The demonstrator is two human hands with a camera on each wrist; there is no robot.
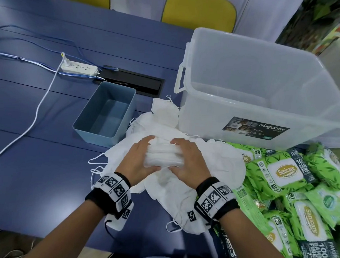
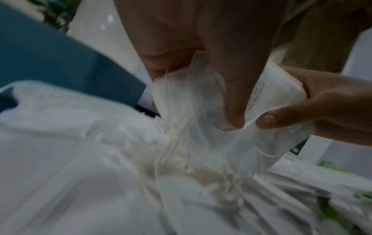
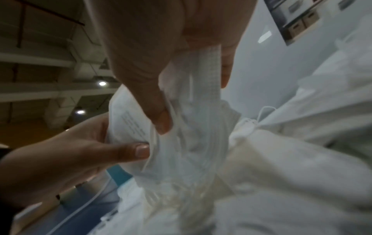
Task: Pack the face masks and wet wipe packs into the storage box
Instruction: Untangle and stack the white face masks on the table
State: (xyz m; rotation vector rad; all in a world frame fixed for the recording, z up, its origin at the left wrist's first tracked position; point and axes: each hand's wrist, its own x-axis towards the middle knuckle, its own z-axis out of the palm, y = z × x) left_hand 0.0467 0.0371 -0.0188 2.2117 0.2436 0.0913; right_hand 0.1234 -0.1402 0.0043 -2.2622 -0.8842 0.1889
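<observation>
Head view: a stack of face masks (image 1: 164, 156) is clasped between left hand (image 1: 140, 161) and right hand (image 1: 187, 160) over the loose mask pile (image 1: 180, 190) on the table (image 1: 40, 159); the Megabox storage box (image 1: 269, 92) stands behind, Sanicare wet wipe packs (image 1: 287, 174) lie right.
Left wrist view: the left grip is closed around the stack (image 2: 201, 111).
Right wrist view: the right grip is closed around it (image 3: 191, 119).

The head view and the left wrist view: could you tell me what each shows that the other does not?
Only the head view shows the open storage box, apparently empty, the green wet wipe packs, the power strip and both wristbands. Only the left wrist view shows the left thumb pressed against the stack's edge and loose ear loops hanging beneath. Both show the left hand and right hand gripping the stack of face masks beside the blue bin.
</observation>
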